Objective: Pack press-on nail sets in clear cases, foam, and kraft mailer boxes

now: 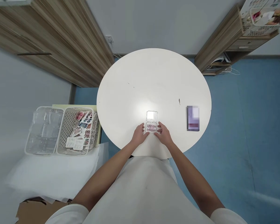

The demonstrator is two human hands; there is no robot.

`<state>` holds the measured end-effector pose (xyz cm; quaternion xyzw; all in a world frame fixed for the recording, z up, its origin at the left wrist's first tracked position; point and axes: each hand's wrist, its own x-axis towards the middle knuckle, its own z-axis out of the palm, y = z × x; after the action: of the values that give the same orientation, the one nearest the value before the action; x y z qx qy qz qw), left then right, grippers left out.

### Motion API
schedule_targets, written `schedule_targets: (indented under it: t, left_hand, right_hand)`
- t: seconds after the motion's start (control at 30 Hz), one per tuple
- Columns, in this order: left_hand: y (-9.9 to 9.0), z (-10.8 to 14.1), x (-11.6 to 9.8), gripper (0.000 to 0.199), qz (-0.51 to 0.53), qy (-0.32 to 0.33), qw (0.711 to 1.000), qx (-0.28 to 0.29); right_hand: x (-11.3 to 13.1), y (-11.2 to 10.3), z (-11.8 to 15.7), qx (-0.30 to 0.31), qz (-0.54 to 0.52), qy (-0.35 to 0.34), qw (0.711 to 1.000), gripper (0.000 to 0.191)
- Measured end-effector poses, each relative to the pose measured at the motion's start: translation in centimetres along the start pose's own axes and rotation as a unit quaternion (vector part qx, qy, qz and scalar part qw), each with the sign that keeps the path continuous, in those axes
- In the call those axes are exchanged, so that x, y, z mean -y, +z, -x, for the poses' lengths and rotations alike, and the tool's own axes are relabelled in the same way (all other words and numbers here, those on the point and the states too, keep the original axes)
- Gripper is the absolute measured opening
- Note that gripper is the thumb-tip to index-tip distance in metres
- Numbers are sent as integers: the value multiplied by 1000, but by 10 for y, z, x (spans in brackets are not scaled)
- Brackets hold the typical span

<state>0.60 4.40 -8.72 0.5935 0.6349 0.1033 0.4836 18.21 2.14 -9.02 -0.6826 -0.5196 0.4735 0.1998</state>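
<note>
A small clear plastic case [151, 132] lies on the white table, its transparent lid [151, 115] folded back away from me. Inside are rows of pinkish-purple press-on nails [151, 126]. My left hand [138, 136] curves round the case's left side, with the thumb at its near left corner. On the other side my right hand [164, 134] mirrors it, thumb at the near right corner and fingers along the right edge. Both hands rest low at the tabletop and steady the case between them.
The oval white table [154, 71] has a purple box [193, 118], blurred by pixels, at its right. Left of the table stand a white basket [64, 130] of nail sets and cards and a clear bin [44, 130]. Wooden cabinets [67, 37] and a shelf unit [220, 40] stand behind.
</note>
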Motion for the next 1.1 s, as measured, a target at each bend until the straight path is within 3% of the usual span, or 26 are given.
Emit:
schedule_targets:
  t: [0.13,0.3,0.53,0.73,1.1]
  left_hand:
    - [4,-6,2,54,66,-60,996,-6]
    - [4,-6,7,41,149,-67,986,-28]
    - [-12,17,-2,34,253,-81,963,-40]
    - [-35,38,-7,27,316,-35,948,20]
    - [-78,82,9,29,288,69,952,80]
  right_hand:
    - [0,3,-10,13,-79,69,994,63]
    - [-1,1,-13,59,-133,54,988,55]
    - [17,-5,9,83,-190,25,978,49]
    - [47,0,43,53,-236,-2,970,45]
    - [82,34,98,19,-286,-38,957,48]
